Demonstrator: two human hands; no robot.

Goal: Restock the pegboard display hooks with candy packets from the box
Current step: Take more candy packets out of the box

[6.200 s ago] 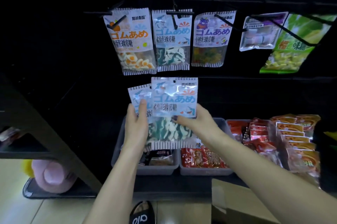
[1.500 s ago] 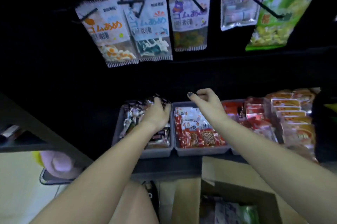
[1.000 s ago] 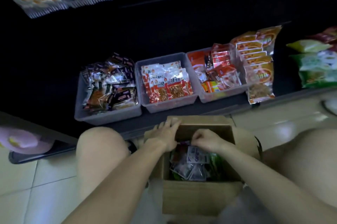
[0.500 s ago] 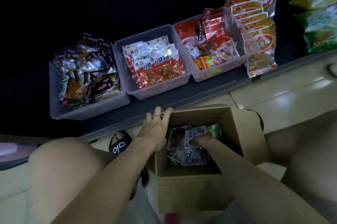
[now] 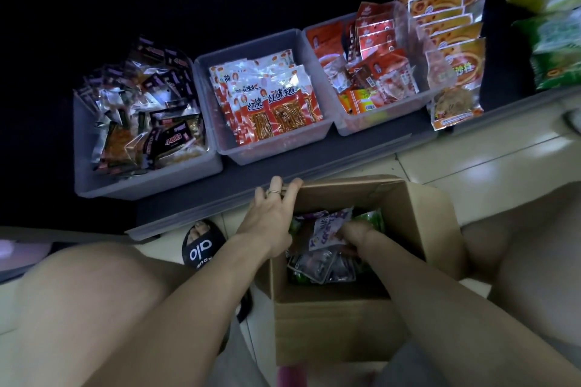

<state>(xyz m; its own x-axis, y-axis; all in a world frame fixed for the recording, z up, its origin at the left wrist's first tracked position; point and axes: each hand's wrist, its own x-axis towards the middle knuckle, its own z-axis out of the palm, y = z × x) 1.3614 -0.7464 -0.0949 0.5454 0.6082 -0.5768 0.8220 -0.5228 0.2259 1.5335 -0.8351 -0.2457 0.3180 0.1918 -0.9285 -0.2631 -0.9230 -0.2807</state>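
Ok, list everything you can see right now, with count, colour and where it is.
box: one, brown cardboard, open, on the floor between the knees
packets in box: several, purple-white, green, clear; count unclear
bins: three, grey, in a row on the low shelf
dark packets: many, left bin
red-white packets: many, middle bin
red packets: many, right bin
orange packets: a stack, right of the bins
green packets: a few, far right
slipper: one, black, on the floor
left hand: on the box's left rim, fingers straight
right hand: in the box, grasping a purple-white packet
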